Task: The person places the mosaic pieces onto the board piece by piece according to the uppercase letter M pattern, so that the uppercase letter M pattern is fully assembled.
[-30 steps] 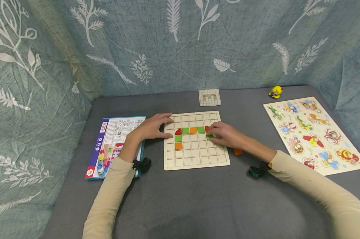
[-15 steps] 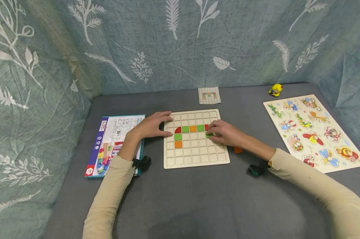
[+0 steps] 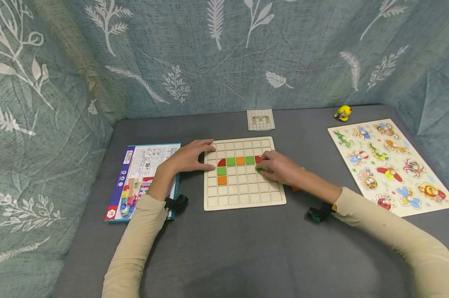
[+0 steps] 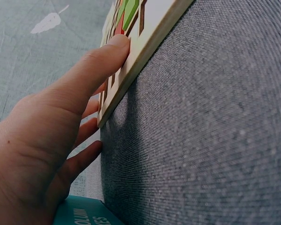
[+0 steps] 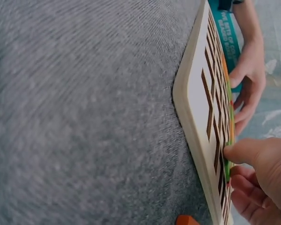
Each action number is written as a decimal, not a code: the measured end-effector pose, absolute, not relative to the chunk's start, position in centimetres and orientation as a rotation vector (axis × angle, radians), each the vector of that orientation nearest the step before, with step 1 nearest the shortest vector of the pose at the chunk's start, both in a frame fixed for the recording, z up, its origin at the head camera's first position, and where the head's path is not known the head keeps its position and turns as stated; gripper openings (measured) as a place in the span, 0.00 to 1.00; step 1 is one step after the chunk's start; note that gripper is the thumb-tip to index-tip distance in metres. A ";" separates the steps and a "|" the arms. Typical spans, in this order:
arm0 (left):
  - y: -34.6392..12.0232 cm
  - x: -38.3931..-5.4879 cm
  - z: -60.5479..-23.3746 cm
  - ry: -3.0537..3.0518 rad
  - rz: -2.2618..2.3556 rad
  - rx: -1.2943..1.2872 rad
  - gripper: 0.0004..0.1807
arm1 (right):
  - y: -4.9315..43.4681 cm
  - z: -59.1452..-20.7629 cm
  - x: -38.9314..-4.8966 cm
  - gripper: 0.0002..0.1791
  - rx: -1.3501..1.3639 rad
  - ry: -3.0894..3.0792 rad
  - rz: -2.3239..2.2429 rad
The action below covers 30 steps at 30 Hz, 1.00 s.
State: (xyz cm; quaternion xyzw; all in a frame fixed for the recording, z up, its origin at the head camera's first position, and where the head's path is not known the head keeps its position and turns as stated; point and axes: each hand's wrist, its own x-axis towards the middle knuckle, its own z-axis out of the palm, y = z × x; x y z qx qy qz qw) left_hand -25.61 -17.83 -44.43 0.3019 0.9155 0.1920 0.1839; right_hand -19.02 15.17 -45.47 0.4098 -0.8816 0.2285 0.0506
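Observation:
A pale wooden grid board [image 3: 245,198] lies on the grey cloth. In its cells sit a red rounded tile [image 3: 222,162], a green tile [image 3: 222,171], an orange tile [image 3: 222,180] and more tiles in a row. On the board's left edge rests my left hand [image 3: 189,157], thumb and fingers spread; the left wrist view shows its thumb [image 4: 110,54] on top. My right hand [image 3: 278,165] pinches a green tile [image 3: 259,169] at its cell just below a red tile [image 3: 258,158] on the right. Its fingers hide most of that tile.
Beyond the board lies a small pattern card [image 3: 261,120]. A box [image 3: 135,165] is at the left. An insect puzzle board [image 3: 392,165] and a yellow toy figure [image 3: 343,113] are at the right. An orange piece [image 3: 295,188] lies partly under the right forearm.
My right hand and forearm have shifted slightly, with the fingers still at the same green tile. The forearm now covers more of the orange piece, and a green bit shows behind it.

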 end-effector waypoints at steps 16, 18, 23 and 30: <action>-17.9 -25.6 -44.4 2.577 0.549 0.841 0.39 | 17.3 -44.7 -17.3 0.22 1.183 -2.726 0.645; -17.8 -25.6 -44.4 2.575 0.552 0.842 0.39 | 18.1 -44.5 -16.8 0.24 1.158 -2.761 0.632; -17.9 -25.5 -44.3 2.577 0.545 0.848 0.39 | 20.6 -44.2 -15.9 0.29 1.046 -2.866 0.622; -17.9 -25.4 -44.4 2.576 0.552 0.833 0.38 | 23.9 -44.2 -15.0 0.30 0.926 -2.922 0.672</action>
